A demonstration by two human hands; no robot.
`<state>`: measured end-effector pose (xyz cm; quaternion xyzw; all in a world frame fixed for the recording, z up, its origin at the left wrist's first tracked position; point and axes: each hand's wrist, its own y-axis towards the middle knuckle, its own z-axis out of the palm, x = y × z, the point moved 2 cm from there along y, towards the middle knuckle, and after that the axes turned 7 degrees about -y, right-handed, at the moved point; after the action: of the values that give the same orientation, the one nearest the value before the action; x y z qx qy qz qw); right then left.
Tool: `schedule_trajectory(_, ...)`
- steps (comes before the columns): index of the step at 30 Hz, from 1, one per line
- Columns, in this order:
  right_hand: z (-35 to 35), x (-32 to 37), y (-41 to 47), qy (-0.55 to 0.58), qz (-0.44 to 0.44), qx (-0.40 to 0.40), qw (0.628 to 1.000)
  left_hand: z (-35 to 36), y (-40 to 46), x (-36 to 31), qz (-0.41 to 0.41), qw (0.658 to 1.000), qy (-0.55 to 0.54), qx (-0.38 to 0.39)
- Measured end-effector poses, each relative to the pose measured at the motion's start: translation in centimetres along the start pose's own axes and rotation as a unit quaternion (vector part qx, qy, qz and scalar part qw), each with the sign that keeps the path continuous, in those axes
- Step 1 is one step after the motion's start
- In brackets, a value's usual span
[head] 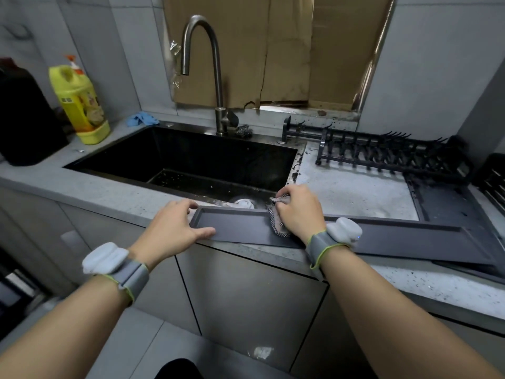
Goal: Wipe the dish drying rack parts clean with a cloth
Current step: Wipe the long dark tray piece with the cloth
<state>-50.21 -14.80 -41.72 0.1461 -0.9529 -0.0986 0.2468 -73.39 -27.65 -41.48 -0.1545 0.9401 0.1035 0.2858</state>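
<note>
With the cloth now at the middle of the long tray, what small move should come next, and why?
Probably slide the right hand with the grey checked cloth leftward along the long dark grey plastic tray, whose left stretch lies bare, while the left hand steadies that end.

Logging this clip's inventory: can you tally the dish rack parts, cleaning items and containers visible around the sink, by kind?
Rack parts: 4: long drip tray, second tray, pronged plate rack, slatted piece, partly cut off.
Cloths: 2: checked cloth, blue cloth.
Scourers: 1: steel wool.
Containers: 2: yellow detergent bottle, black container.
Total: 9
</note>
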Motion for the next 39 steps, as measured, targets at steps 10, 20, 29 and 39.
schedule_trajectory(10,5.8,8.3,0.2,-0.013,-0.115,0.055,0.992,0.7,0.1,0.8,-0.024,0.991,-0.134,0.007)
schedule_trajectory(20,6.8,10.8,-1.8,0.058,-0.264,0.127,0.955,0.9,-0.6,1.1,-0.003,0.995,-0.1,0.015)
schedule_trajectory(29,-0.4,4.0,-3.6,0.077,-0.335,0.117,0.932,0.2,-0.8,0.2,0.03,0.998,-0.018,0.051)
schedule_trajectory(39,-12.7,-12.7,-5.3,-0.071,-0.198,0.05,0.976,7.2,-0.6,-15.4,0.306,0.942,0.022,0.133)
